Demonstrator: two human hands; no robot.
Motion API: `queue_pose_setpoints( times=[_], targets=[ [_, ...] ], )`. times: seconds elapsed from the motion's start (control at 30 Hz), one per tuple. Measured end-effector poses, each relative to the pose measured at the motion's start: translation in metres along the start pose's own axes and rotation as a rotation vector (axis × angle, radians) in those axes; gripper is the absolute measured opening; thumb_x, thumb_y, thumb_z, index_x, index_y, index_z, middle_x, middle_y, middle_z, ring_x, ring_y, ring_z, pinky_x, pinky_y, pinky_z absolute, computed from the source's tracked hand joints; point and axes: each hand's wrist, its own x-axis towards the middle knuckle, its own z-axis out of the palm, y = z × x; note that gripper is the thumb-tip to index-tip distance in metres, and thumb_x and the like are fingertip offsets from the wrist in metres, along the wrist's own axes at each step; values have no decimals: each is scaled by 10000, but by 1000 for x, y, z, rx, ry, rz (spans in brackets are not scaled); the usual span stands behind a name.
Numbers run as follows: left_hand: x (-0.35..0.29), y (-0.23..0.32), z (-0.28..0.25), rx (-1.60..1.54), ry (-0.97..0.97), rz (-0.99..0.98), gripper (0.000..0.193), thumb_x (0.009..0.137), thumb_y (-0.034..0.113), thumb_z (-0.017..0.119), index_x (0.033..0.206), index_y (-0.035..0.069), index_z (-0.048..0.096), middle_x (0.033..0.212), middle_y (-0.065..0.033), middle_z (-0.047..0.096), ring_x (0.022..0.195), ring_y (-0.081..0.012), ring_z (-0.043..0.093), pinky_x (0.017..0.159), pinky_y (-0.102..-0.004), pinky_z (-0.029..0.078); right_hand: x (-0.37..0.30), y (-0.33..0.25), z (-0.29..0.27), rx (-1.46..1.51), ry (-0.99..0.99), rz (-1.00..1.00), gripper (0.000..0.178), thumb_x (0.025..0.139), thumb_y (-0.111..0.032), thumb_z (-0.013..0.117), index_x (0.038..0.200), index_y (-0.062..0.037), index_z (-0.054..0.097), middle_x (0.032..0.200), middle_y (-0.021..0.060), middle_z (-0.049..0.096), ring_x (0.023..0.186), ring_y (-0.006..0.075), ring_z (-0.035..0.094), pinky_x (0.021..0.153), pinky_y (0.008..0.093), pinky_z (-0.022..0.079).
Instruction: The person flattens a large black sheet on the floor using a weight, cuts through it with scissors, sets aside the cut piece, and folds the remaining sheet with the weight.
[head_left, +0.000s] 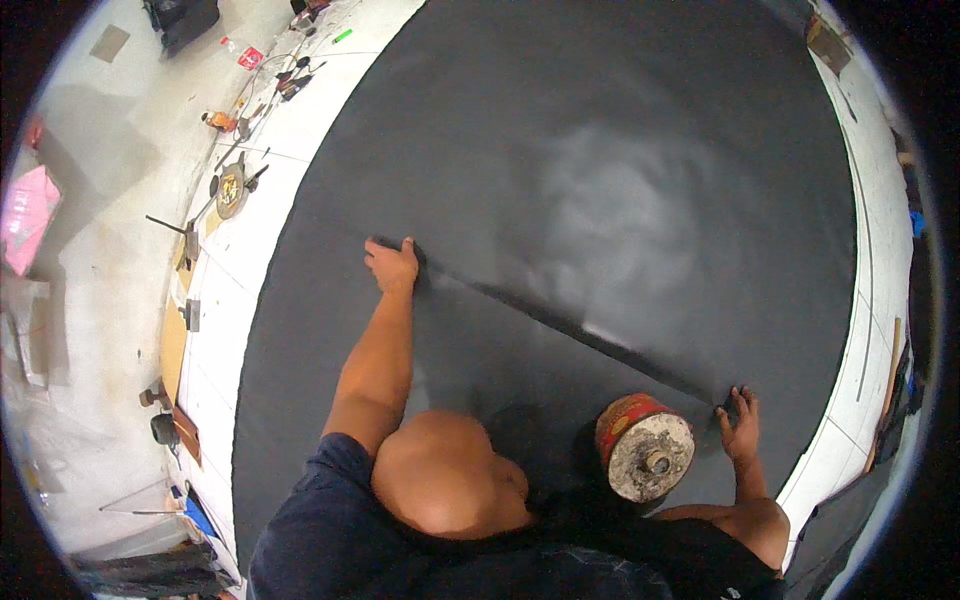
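A wide black sheet (450, 130) with a soft sheen covers the floor before me. Across it, slanting down from left to right, runs a long narrow dark ridge (600, 347); whether it is a fold or a straight strip I cannot tell. My left hand (393, 266) presses at the ridge's upper left end, thumb and fingers apart. At its lower right end my right hand (740, 425) rests on the sheet with fingers spread. Just left of the right hand, a round tin (648, 455) with a red side and a crusted grey end with a central knob sits on the sheet.
White floor tiles (330, 90) border the sheet. Along the left lie a round dish (231, 190) of small yellowish bits, an orange bottle (219, 121), a green lighter (343, 36) and assorted tools. A small block (828, 46) stands at the far right corner.
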Motion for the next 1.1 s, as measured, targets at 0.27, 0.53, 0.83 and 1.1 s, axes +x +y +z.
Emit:
queue_pose_setpoints(
  times=[0.27, 0.53, 0.83, 1.1],
  targets=[
    [-133, 16, 15, 86, -426, 1368, 570, 797, 390, 734, 1287, 135, 591, 1371, -220, 476, 1255, -400, 458, 1035, -498, 385, -2, -24, -15, -61, 43, 54, 554, 813, -247, 748, 1287, -56, 535, 1328, 208, 486, 1196, 402, 510, 1004, 450, 446],
    [-152, 10, 35, 228, -573, 1467, 582, 768, 271, 763, 1305, 141, 581, 1392, -218, 473, 1300, -413, 411, 1082, -498, 346, 26, -46, -36, -154, -234, 184, 546, 848, -419, 679, 1245, -68, 548, 1269, 186, 540, 1193, 402, 519, 979, 470, 459],
    [-160, 35, 47, 293, -721, 1395, 604, 724, 229, 769, 1283, 110, 573, 1369, -245, 439, 1286, -423, 397, 1072, -490, 355, 2, -163, -76, 213, -379, -709, 466, 845, -538, 646, 946, -91, 557, 868, 145, 655, 796, 381, 638, 657, 490, 495],
    [-159, 37, 40, 267, -718, 1428, 611, 683, 234, 806, 1235, 69, 602, 1318, -234, 458, 1236, -409, 427, 1022, -479, 400, -17, -165, -50, 236, -70, -905, 393, 755, -408, 728, 836, -77, 531, 687, 105, 601, 679, 347, 627, 586, 451, 497]
  ],
)
